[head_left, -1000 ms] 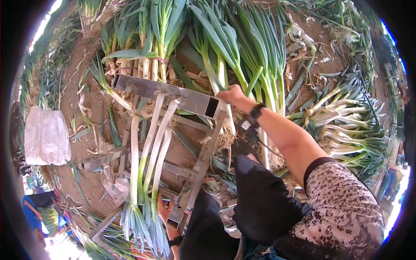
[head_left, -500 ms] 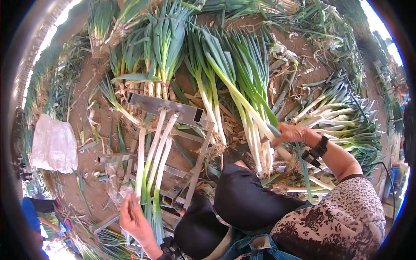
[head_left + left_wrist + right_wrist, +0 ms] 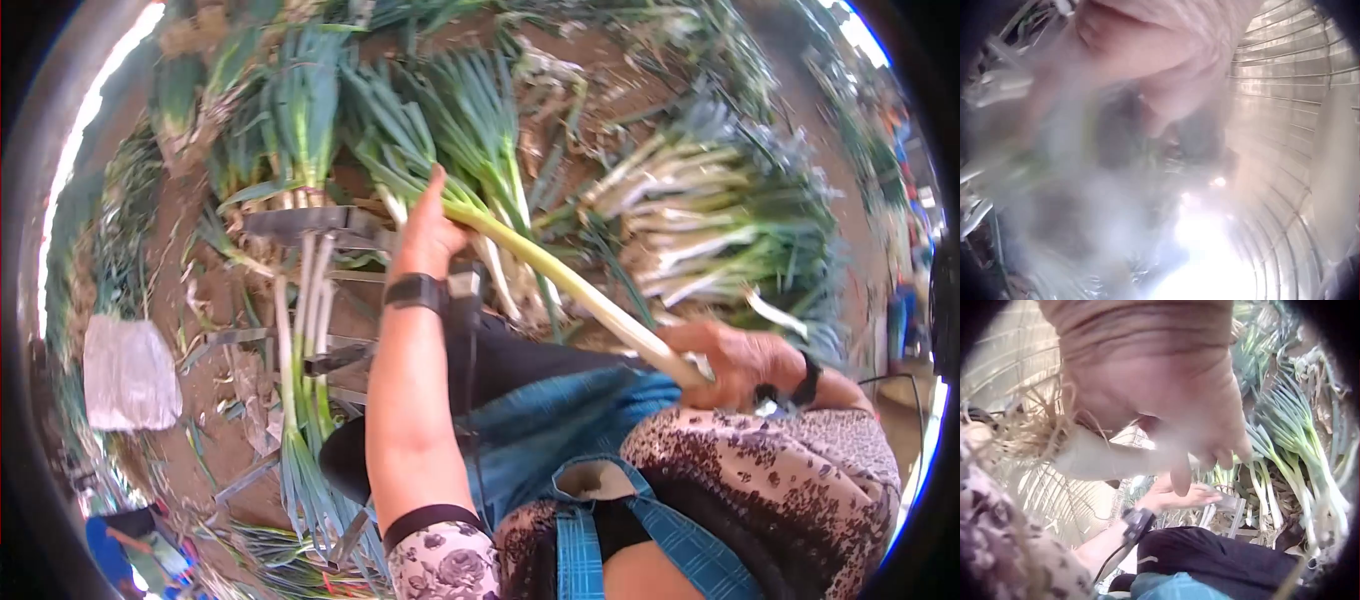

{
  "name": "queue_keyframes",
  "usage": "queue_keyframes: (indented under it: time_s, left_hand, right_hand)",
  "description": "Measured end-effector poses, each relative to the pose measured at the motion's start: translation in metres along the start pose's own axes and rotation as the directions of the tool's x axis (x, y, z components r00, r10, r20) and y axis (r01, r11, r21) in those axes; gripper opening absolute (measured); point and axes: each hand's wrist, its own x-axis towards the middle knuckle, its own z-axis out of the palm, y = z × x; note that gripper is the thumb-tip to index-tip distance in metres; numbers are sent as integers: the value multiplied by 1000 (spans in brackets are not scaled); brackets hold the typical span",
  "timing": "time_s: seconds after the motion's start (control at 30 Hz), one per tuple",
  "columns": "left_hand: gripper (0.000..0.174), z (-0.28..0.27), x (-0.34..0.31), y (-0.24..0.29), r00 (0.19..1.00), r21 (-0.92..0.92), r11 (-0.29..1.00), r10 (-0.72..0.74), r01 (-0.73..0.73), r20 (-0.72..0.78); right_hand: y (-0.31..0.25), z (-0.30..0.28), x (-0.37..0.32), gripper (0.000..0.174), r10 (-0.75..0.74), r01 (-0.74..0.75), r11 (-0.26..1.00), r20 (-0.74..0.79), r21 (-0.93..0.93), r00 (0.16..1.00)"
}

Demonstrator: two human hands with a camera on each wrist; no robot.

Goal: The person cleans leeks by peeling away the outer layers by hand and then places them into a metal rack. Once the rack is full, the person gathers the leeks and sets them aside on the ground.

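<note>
A long green onion slants across the front of the body, white root end toward the right and leaves toward the far left. My right hand grips its white base, and the roots stick out beside the palm in the right wrist view. At the upper, leafy part, my left hand lies against the stalk with its thumb up. The right wrist view shows the left fingers fairly straight. The left wrist view is blurred. Several green onions lie over a metal stand left of the left arm.
A pile of green onions lies on the ground at the right. Upright bundles stand behind the metal stand, more loose stalks beside them. A whitish plastic bag lies at far left, another person below it.
My right hand reached among the standing green onions, took one and drew it right and toward the body. The left hand came up from the stand's near end to the stalk's leafy part.
</note>
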Motion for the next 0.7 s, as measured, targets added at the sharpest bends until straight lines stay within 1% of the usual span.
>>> queue_keyframes:
  time_s: [0.07, 0.1, 0.13, 0.17, 0.2, 0.23, 0.27, 0.3, 0.33, 0.37, 0.4, 0.43, 0.47, 0.53, 0.57, 0.6, 0.63, 0.67, 0.7]
  left_hand:
    - [61, 8, 7, -23, 991, 48, 995, 88, -83, -102]
    - [57, 11, 6, -30, 988, 33, 989, 149, -147, -51]
    - [56, 11, 11, -35, 986, -76, 984, 163, -164, -11]
    - [56, 21, -1, -36, 982, -156, 970, 185, -187, -28]
    - [56, 31, -18, -36, 976, -240, 946, 210, -218, -57]
    - [56, 38, -32, -35, 976, -229, 949, 211, -218, -55]
    - [53, 40, -42, -32, 958, -214, 935, 287, -283, -14]
    - [50, 41, -57, -29, 931, -205, 913, 364, -352, 23]
    - [50, 41, -72, -23, 925, -199, 908, 379, -370, 10]
    - [52, 39, -86, -16, 876, -169, 867, 480, -468, 38]
    - [55, 37, -101, -9, 818, -141, 817, 571, -559, 71]
    - [55, 38, -117, -1, 814, -138, 812, 578, -567, 58]
    - [52, 45, -133, 2, 788, -113, 780, 610, -615, -77]
    - [48, 31, -145, 16, 714, -70, 712, 690, -699, -116]
    - [41, 22, -150, 22, 688, -122, 677, 716, -726, -121]
    - [32, 11, -155, 27, 669, -158, 653, 738, -741, -86]
    - [30, 4, -163, 30, 640, -196, 624, 768, -756, -24]
    - [29, -4, -172, 30, 604, -233, 593, 796, -771, 29]
    - [29, -11, -179, 30, 582, -229, 569, 813, -790, 12]
  right_hand:
    - [36, 4, -25, 38, 135, -137, 984, 29, 114, 990]
    - [48, 4, -32, 37, 203, -202, 977, -12, 67, 979]
    - [70, 4, -35, 37, 230, -226, 962, -8, 151, 973]
    - [79, 1, -31, 47, 322, -321, 903, 44, 285, 946]
    - [85, -4, -25, 48, 345, -346, 932, 33, 110, 938]
    - [91, -5, -16, 51, 313, -310, 946, -16, 99, 950]
    - [92, -6, -2, 51, 244, -221, 956, -106, 193, 964]
    - [91, -7, 13, 45, 258, -221, 934, -101, 281, 961]
    - [91, -7, 30, 39, 267, -218, 906, -91, 362, 959]
    - [95, -2, 45, 39, 250, -204, 910, -83, 362, 965]
    - [101, 5, 60, 35, 38, -16, 998, -346, 66, 938]
    - [105, 9, 76, 32, -235, 103, 957, -517, -271, 823]
    - [102, 10, 91, 29, -378, 68, 883, -619, -464, 688]
    - [93, 3, 108, 33, -447, 34, 830, -627, -557, 638]
    - [92, 1, 118, 33, -459, 50, 827, -622, -559, 635]
    - [91, 2, 129, 35, -479, 75, 832, -643, -550, 597]
    - [86, 3, 138, 37, -499, 103, 834, -662, -542, 560]
    - [80, 6, 144, 37, -512, 128, 829, -649, -544, 562]
    - [72, 7, 149, 37, -487, 127, 844, -646, -520, 588]
